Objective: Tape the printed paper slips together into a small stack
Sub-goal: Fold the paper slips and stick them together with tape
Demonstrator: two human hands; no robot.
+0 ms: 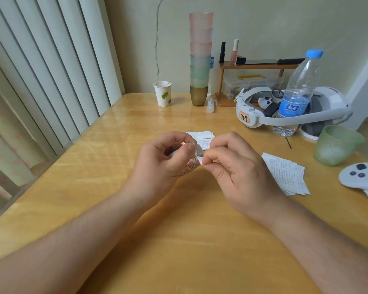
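- While the left hand (162, 158) is gripping an orange-patterned tape roll (189, 167) over the table (119, 132), the right hand (232, 166) is pinching a white strip end (200, 159) beside it
- one printed slip (204, 139) is lying just beyond the fingers
- more slips (285, 172) are sitting fanned out to the right, near a green cup (336, 145)

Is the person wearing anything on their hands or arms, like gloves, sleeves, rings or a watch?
No. The left hand and right hand are bare, with no gloves or rings showing. Both forearms are uncovered as far as the picture reaches: no sleeves, watch or bracelet in view. The fingernails look short and unpainted.
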